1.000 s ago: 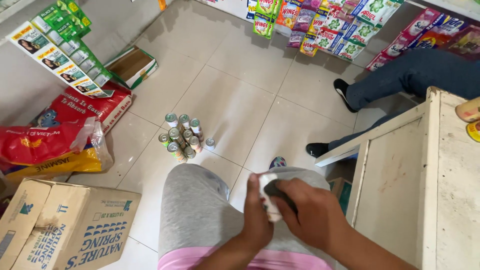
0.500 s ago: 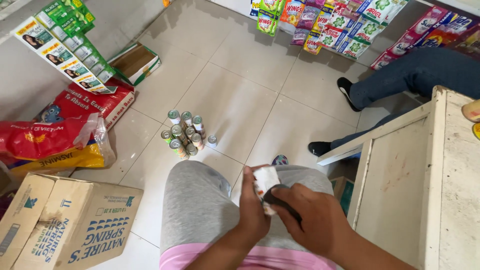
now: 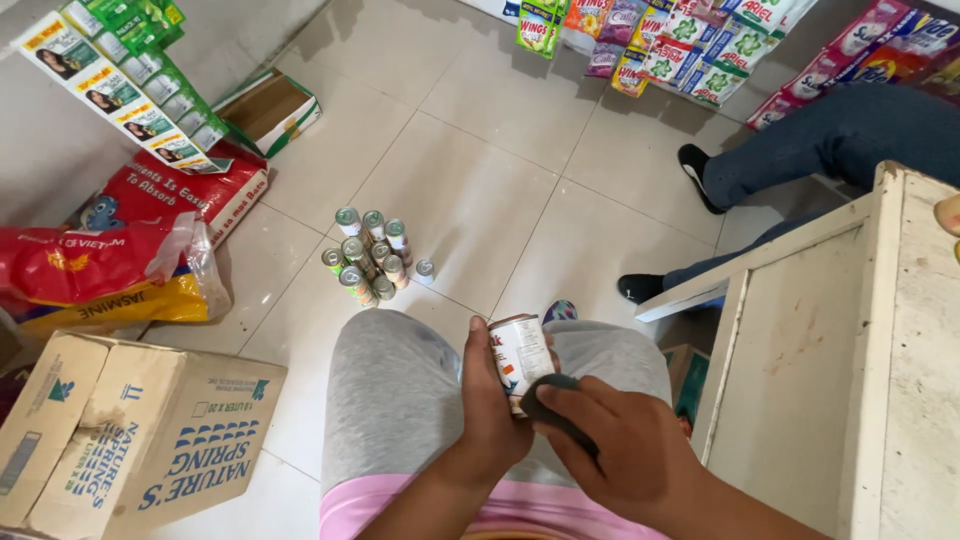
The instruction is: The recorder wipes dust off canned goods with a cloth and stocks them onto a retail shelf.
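Wiping one can, a cluster standing on the floor

My left hand [image 3: 495,405] grips a white-labelled can [image 3: 522,357] over my lap; my right hand [image 3: 615,450] clasps a dark cloth [image 3: 552,400] against it. Farther left, small cans [image 3: 368,255] stand grouped on the tiles.

Small white-labelled tin can [image 3: 522,353]: lower end covered by dark cloth pad [image 3: 555,403] and fingers of both hands; base not visible. Pad mostly under right hand [image 3: 625,450]. Brown cardboard box [image 3: 125,435] cut by left and bottom edges. Seated person's blue-trousered legs [image 3: 820,135] cut by right edge. Cluster of small tins on floor [image 3: 368,255]: labels too small to tell.
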